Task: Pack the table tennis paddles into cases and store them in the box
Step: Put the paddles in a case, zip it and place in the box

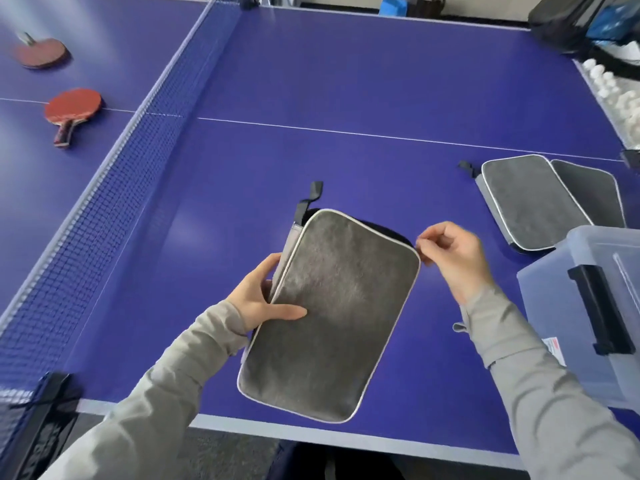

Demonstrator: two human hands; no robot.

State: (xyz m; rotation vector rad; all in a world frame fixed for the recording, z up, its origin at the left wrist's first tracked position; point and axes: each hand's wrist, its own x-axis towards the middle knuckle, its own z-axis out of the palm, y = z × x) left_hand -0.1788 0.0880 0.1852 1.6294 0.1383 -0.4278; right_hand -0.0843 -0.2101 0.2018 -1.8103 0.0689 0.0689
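A grey paddle case (332, 313) with pale piping lies tilted on the blue table (346, 81) near its front edge. My left hand (263, 296) grips the case's left edge, thumb on top. At the case's upper right corner, my right hand (450, 254) pinches something small that looks like the zipper pull. A black strap loop (310, 199) sticks out at the case's top. Two red paddles (71, 110) (40, 51) lie beyond the net on the left. Two more grey cases (530, 199) (588, 192) lie at the right, overlapping. A clear plastic box (588, 306) with a black latch stands at the right edge.
The net (114, 188) runs diagonally from the front left to the far middle, with its clamp (45, 403) at the front left corner. A tray of white balls (613, 91) sits at the far right. Bags stand behind the table's far edge.
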